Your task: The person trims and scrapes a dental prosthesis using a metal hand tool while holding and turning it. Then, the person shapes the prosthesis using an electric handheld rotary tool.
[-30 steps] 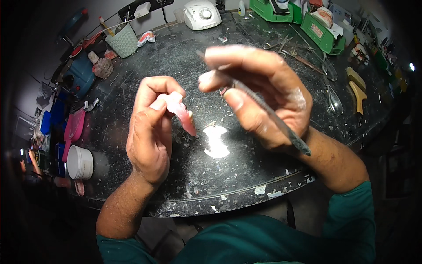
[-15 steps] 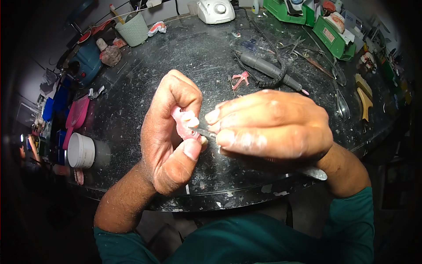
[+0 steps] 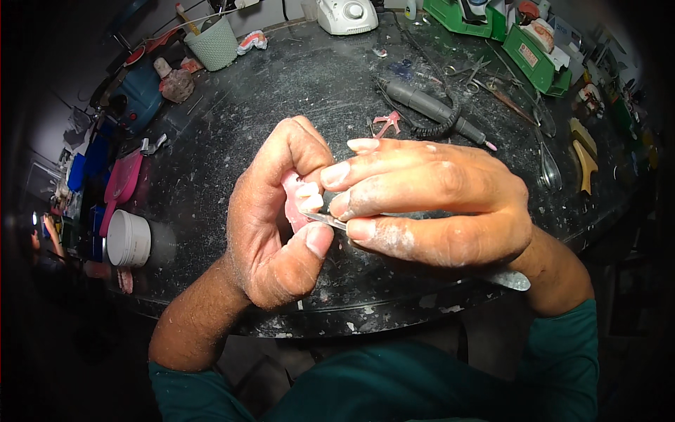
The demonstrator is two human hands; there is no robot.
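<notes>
A pink denture (image 3: 296,209) with white teeth is pinched between the thumb and bent fingers of my left hand (image 3: 271,225). My right hand (image 3: 443,204), dusted with white powder, is closed around a slim metal carving tool (image 3: 327,220). The tool's thin tip touches the pink base beside the teeth, close to my left thumb. Its flat, rounded other end sticks out below my right wrist. My fingers hide the middle of the tool and part of the denture.
A dark handpiece (image 3: 429,105) with a coiled cord lies beyond my right hand, beside a pink branched piece (image 3: 387,124). Farther back stand a white control box (image 3: 346,17) and green bins (image 3: 536,62). To the left are a white tub (image 3: 129,239) and a pink dustpan-like scoop (image 3: 123,179).
The denture has turned slightly in my left hand, and a small round hole seen in it before no longer shows. My right fingers have spread a little, with the tool tip still at the denture.
</notes>
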